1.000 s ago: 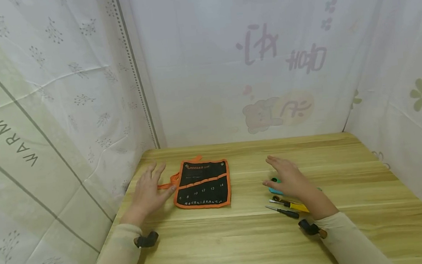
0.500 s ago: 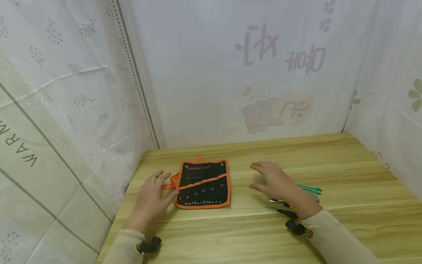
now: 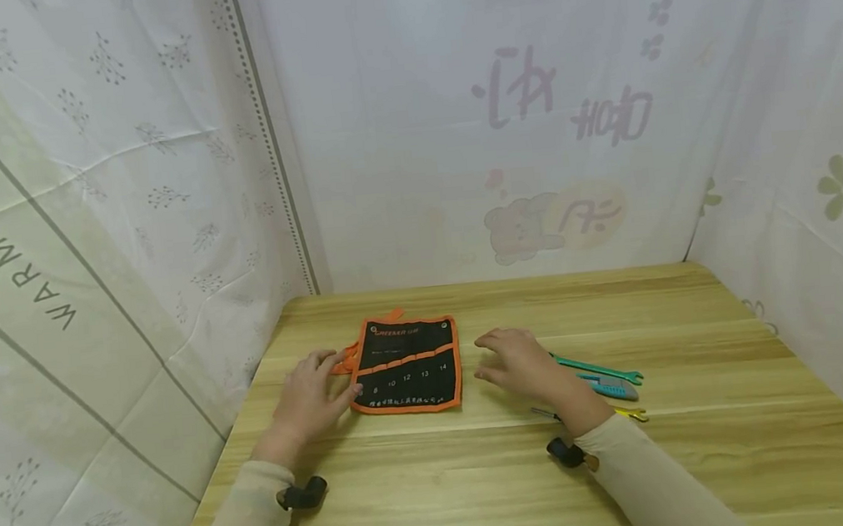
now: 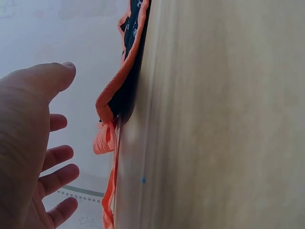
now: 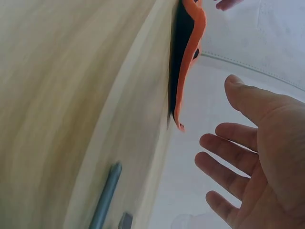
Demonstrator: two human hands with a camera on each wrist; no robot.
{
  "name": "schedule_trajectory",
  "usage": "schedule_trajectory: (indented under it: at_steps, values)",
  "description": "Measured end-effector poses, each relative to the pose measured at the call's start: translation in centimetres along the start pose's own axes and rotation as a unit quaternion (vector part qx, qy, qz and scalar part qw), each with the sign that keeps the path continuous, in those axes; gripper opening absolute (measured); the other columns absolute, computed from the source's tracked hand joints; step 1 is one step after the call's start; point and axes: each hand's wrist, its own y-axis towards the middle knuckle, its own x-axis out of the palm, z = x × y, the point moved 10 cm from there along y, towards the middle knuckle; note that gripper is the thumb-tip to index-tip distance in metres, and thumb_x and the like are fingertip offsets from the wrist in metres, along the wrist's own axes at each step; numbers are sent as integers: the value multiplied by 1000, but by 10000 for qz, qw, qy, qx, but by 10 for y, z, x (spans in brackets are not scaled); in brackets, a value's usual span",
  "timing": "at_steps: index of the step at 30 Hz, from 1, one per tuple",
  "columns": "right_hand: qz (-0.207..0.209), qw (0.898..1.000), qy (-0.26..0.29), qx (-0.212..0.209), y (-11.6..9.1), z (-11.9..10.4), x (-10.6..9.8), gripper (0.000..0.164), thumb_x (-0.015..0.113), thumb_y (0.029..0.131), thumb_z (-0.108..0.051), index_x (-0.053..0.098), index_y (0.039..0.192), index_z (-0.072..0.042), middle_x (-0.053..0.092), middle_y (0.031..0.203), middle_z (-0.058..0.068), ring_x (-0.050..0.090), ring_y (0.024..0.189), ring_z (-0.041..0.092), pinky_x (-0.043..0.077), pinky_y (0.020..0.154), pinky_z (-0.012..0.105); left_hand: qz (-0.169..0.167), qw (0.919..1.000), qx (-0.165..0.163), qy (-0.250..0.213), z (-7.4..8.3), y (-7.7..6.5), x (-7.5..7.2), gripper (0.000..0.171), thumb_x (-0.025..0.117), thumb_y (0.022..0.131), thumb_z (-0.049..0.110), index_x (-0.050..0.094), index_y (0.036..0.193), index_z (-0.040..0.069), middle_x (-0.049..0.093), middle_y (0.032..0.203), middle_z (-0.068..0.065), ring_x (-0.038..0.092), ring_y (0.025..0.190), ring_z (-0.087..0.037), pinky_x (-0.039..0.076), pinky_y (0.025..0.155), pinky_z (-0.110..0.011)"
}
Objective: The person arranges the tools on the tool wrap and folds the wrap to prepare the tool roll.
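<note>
A black tool pouch [image 3: 410, 368] with orange edging and numbered pockets lies flat on the table. My left hand [image 3: 308, 402] is at its left edge, fingers spread and relaxed, thumb overlapping the lower left corner in the head view. In the left wrist view the left hand [image 4: 28, 138] is apart from the pouch [image 4: 125, 86], above the table. My right hand [image 3: 524, 367] hovers just right of the pouch with loosely bent fingers around nothing. The right wrist view shows the right hand [image 5: 267, 157] clear of the pouch [image 5: 183, 62].
Beyond my right wrist lie a green wrench [image 3: 599, 367], a blue and grey utility knife [image 3: 611, 386] and a yellow wrench [image 3: 630, 413]. A screwdriver shaft [image 5: 106, 195] points toward the pouch. An orange strap [image 4: 109, 195] trails from the pouch's left side. Printed curtains surround the table.
My right hand has moved left from over the tools to beside the pouch, uncovering the green wrench and utility knife. My left hand has shifted slightly right, toward the pouch.
</note>
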Motion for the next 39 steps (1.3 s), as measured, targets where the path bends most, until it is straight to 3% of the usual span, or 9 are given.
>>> schedule_trajectory:
  at_steps: [7, 12, 16, 19, 23, 29, 35, 39]
  values:
    - [-191, 9997, 79, -133, 6, -15, 8, 53, 78, 96, -38, 67, 138, -7, 69, 130, 7, 62, 124, 33, 42, 109, 61, 191, 9993, 322, 41, 8, -4, 0, 42, 83, 91, 36, 73, 125, 14, 63, 127, -9, 63, 111, -36, 49, 91, -60]
    - [-372, 9990, 35, -240, 10, -23, 19, 45, 79, 97, -35, 71, 133, -10, 69, 125, 5, 66, 115, 26, 49, 104, 53, 182, 9986, 497, -4, 15, -6, 1, 31, 84, 91, 31, 76, 118, 17, 66, 121, -6, 65, 106, -33, 50, 93, -59]
    - [-362, 9986, 47, -373, 13, -33, 24, 38, 80, 95, -35, 75, 125, -13, 70, 118, 3, 68, 107, 24, 49, 102, 61, 112, 9980, 615, 0, 19, -9, 2, 18, 84, 91, 24, 78, 106, 19, 68, 117, -5, 66, 106, -32, 51, 94, -57]
    - [-343, 9981, -95, -503, 15, -40, 26, 32, 80, 95, -35, 78, 120, -14, 70, 113, -1, 68, 102, 20, 52, 99, 55, 31, 9982, 588, -75, 20, -11, 5, 9, 84, 91, 21, 77, 97, 22, 68, 114, -2, 66, 105, -30, 51, 93, -55]
    - [-441, 9970, -238, -586, 16, -45, 31, 28, 79, 96, -34, 79, 117, -15, 70, 110, -3, 67, 100, 16, 55, 94, 43, -62, 9987, 472, -192, 19, -13, 8, 10, 85, 90, 20, 76, 89, 25, 66, 107, 4, 65, 103, -29, 50, 95, -54]
    - [-710, 9961, -224, -473, 15, -48, 36, 21, 78, 97, -33, 80, 111, -17, 67, 104, -5, 63, 87, 11, 53, 92, 43, -156, 9988, 403, -212, 19, -16, 10, 10, 86, 89, 21, 78, 88, 26, 64, 102, 9, 66, 99, -27, 51, 93, -52]
    - [-839, 9952, -289, -405, 14, -46, 42, 14, 81, 95, -33, 81, 102, -21, 63, 100, -9, 62, 91, 12, 52, 93, 44, -279, 9990, 312, -143, 20, -17, 12, 9, 87, 89, 21, 78, 87, 25, 64, 100, 10, 65, 96, -24, 52, 89, -49]
    - [-927, 9941, -297, -472, 10, -51, 44, 15, 82, 94, -34, 82, 100, -20, 61, 96, -9, 60, 87, 11, 54, 84, 36, -315, 9990, 285, -136, 21, -17, 12, 9, 86, 89, 20, 79, 87, 24, 66, 99, 9, 66, 98, -27, 50, 94, -52]
